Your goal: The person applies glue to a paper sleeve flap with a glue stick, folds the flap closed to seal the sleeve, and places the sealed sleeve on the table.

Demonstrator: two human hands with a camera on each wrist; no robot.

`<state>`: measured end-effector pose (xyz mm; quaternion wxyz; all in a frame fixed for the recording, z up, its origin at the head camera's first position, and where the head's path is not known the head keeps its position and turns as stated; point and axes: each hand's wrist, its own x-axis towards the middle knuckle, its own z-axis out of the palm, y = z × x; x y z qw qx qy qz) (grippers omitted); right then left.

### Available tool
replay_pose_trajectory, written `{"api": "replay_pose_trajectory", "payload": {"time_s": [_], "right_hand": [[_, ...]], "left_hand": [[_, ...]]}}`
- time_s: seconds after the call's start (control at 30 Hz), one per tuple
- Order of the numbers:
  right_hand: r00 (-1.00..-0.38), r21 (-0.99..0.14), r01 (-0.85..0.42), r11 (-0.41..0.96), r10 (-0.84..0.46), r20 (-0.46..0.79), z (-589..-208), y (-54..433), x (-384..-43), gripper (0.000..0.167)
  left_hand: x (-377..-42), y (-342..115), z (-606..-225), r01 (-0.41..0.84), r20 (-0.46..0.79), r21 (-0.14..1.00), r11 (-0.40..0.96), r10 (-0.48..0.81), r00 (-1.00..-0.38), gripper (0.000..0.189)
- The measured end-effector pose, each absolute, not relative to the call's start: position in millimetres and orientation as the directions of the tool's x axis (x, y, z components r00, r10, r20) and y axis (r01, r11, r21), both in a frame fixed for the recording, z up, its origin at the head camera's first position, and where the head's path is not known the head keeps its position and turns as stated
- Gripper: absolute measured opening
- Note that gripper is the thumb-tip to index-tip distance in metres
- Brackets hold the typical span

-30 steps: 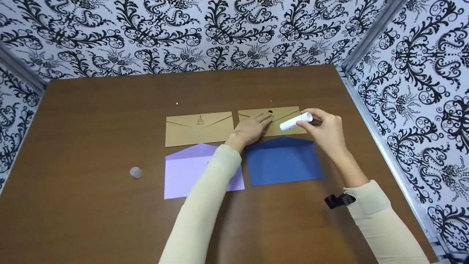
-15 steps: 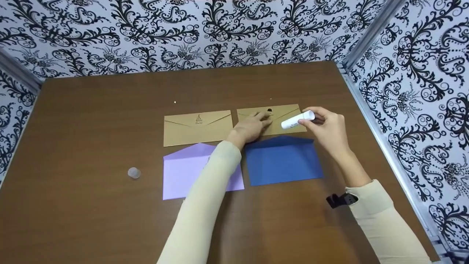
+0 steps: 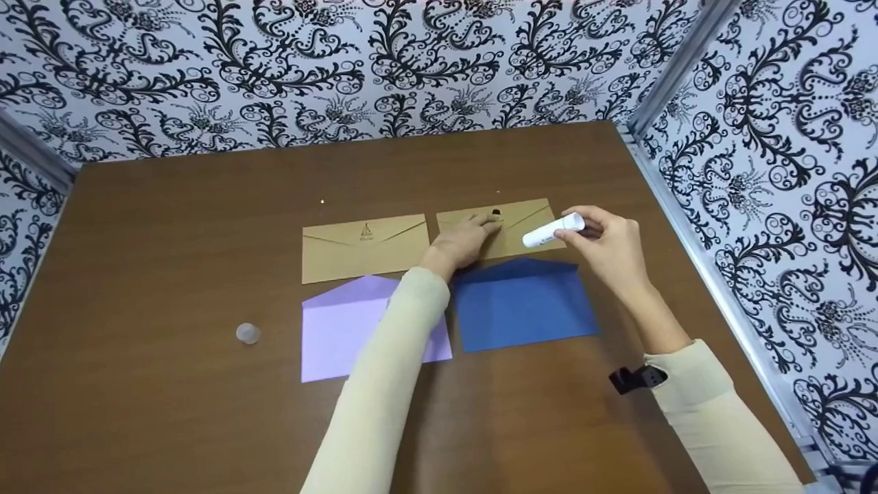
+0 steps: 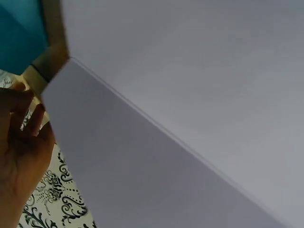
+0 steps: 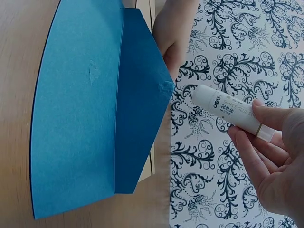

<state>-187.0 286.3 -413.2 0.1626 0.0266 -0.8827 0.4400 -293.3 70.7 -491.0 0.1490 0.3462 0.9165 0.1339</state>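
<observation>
My left hand (image 3: 463, 240) rests on the right-hand brown envelope (image 3: 525, 230), its fingers lying over the middle of the closed flap, near a small dark mark. In my right hand (image 3: 607, 247) a white glue stick (image 3: 549, 231) is pinched between thumb and fingers, tilted over that envelope's right part. The right wrist view shows the glue stick (image 5: 228, 110) with printed lettering. Below lies a blue envelope (image 3: 528, 312) with its flap raised; shiny smears show on its body and flap tip in the right wrist view. A lilac envelope (image 3: 336, 343), flap also up, is partly hidden by my left forearm.
Another brown envelope (image 3: 363, 254) with a sailboat print lies to the left, flap down. A small translucent cap (image 3: 247, 333) stands on the wooden table (image 3: 171, 274) at left. Patterned walls (image 3: 274, 68) border the table at the back and sides.
The head view has shifted slightly. Both hands keep nearly the same place: the left on the brown envelope, the right holding the glue stick over it.
</observation>
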Motion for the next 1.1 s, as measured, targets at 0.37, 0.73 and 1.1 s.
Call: {"api": "replay_pose_trajectory", "payload": {"time_s": [0.37, 0.73, 1.1], "right_hand": [[-0.935, -0.74, -0.209, 0.639, 0.09, 0.342, -411, 293, -185, 0.026], [-0.938, -0.764, -0.206, 0.612, 0.098, 0.331, -412, 288, -183, 0.025], [-0.933, -0.754, -0.22, 0.62, 0.092, 0.347, -402, 288, -184, 0.027]], "left_hand": [[-293, 61, -479, 0.614, -0.155, 0.271, 0.741, 0.663, -0.732, 0.051], [-289, 49, -477, 0.563, -0.284, 0.251, 0.788, 0.616, -0.735, 0.069], [-290, 36, -449, 0.548, -0.218, 0.344, 0.763, 0.632, -0.743, 0.066]]}}
